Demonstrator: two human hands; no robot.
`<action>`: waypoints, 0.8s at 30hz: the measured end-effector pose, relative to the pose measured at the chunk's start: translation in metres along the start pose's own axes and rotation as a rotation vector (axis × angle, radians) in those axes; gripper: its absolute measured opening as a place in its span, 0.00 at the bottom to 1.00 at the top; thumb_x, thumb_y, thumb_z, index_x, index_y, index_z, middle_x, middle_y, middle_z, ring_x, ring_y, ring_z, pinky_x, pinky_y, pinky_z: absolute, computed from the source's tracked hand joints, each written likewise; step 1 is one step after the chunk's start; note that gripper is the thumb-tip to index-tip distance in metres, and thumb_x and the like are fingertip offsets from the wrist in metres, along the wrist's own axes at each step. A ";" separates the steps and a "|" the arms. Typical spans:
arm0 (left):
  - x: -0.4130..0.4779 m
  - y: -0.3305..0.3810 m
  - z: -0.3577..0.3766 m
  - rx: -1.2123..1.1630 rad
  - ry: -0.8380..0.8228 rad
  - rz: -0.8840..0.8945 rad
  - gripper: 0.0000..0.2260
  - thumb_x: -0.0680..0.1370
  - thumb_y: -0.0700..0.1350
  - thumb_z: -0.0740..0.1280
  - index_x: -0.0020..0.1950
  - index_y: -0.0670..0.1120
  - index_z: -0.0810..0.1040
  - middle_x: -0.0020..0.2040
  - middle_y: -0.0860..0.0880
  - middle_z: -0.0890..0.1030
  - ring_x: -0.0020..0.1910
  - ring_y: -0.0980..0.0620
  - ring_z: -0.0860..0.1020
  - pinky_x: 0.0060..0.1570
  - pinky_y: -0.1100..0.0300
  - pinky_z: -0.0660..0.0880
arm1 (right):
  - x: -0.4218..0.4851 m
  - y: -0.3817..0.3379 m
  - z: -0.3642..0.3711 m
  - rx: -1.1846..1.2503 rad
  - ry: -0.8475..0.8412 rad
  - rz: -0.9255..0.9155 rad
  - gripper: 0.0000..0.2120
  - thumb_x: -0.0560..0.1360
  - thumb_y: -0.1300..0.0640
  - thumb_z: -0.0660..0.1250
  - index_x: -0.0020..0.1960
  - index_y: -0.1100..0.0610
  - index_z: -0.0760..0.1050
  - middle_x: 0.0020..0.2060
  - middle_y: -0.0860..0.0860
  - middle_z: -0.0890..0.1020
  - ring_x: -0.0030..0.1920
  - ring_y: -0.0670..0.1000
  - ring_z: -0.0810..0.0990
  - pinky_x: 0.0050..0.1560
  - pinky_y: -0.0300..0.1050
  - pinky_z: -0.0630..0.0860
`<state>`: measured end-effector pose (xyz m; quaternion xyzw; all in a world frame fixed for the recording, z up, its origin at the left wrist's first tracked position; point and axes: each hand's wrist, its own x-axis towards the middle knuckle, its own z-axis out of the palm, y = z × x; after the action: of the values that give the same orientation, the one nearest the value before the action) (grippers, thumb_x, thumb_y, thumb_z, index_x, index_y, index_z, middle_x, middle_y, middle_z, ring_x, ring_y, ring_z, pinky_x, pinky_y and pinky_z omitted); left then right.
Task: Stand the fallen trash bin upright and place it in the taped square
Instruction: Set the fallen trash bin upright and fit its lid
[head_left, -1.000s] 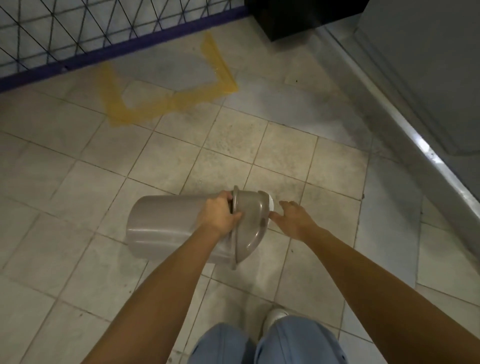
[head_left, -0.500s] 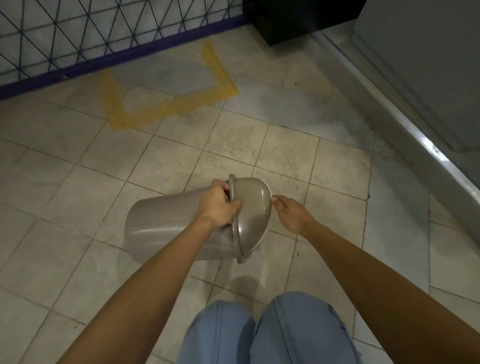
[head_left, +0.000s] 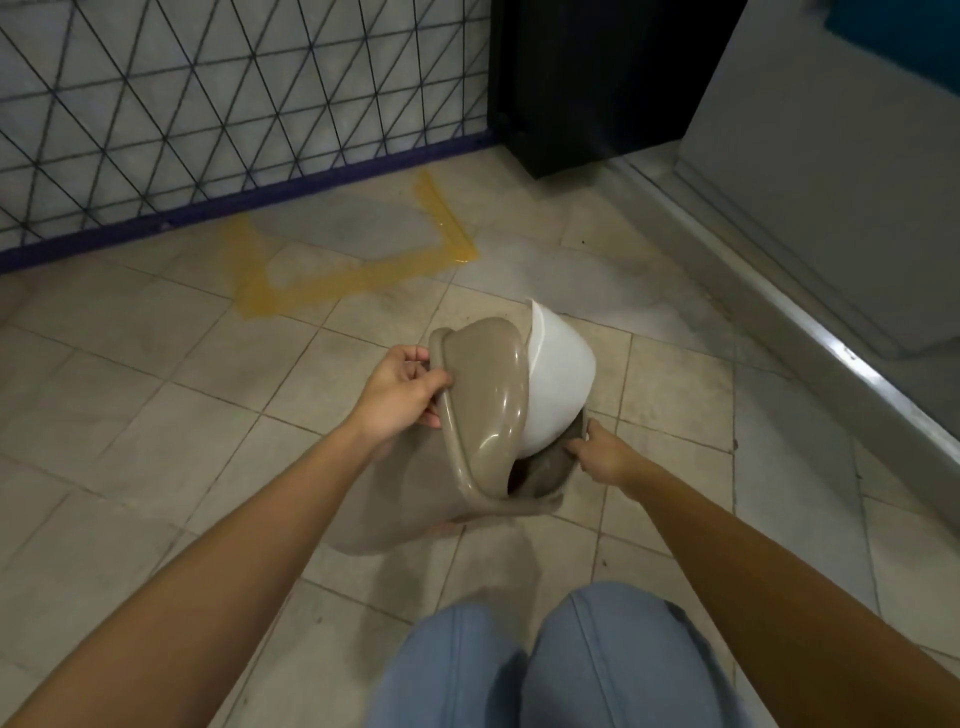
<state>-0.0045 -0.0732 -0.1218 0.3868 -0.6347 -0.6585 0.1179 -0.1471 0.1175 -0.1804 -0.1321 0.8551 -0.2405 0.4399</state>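
The taupe plastic trash bin (head_left: 488, 405) is held off the tiled floor, tipped steeply with its domed lid facing me and its white swing flap (head_left: 558, 395) swung outward. My left hand (head_left: 402, 392) grips the lid's rim on the left side. My right hand (head_left: 597, 454) holds the lid's lower right edge. The bin's body is mostly hidden behind the lid and my left forearm. The yellow taped square (head_left: 363, 273) lies on the floor beyond the bin, against the fence base, apart from the bin.
A black wire-mesh fence (head_left: 208, 104) with a purple base rail runs along the back left. A black cabinet (head_left: 597, 83) stands at the back. A grey raised ledge (head_left: 779, 291) borders the right. My knees in blue trousers (head_left: 545, 665) are below the bin.
The bin has been lifted and turned from lying on its side toward upright. Its white flap has swung out. My right hand has moved onto the lid's edge, and the view has shifted closer to the square.
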 end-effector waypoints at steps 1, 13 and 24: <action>-0.001 0.001 -0.002 -0.027 0.000 0.008 0.10 0.74 0.36 0.66 0.53 0.43 0.69 0.35 0.47 0.72 0.25 0.56 0.73 0.20 0.65 0.71 | -0.002 -0.001 -0.002 0.064 0.002 -0.003 0.28 0.78 0.51 0.57 0.75 0.55 0.53 0.68 0.58 0.71 0.58 0.56 0.73 0.62 0.53 0.70; -0.006 -0.005 -0.037 -0.229 0.038 0.022 0.06 0.76 0.36 0.63 0.50 0.46 0.72 0.27 0.55 0.77 0.24 0.59 0.72 0.26 0.64 0.70 | -0.025 -0.025 -0.022 0.448 -0.209 -0.014 0.28 0.74 0.58 0.60 0.70 0.42 0.58 0.53 0.53 0.73 0.51 0.56 0.75 0.47 0.54 0.76; -0.009 -0.022 -0.057 -0.182 0.119 -0.008 0.13 0.77 0.38 0.61 0.62 0.40 0.71 0.38 0.47 0.75 0.32 0.52 0.73 0.34 0.56 0.72 | -0.033 -0.055 -0.031 0.340 -0.126 -0.133 0.34 0.70 0.60 0.63 0.71 0.38 0.56 0.54 0.50 0.74 0.53 0.54 0.75 0.50 0.54 0.76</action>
<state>0.0461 -0.1060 -0.1333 0.4154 -0.5628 -0.6896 0.1875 -0.1529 0.0940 -0.1132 -0.1270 0.7623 -0.4012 0.4918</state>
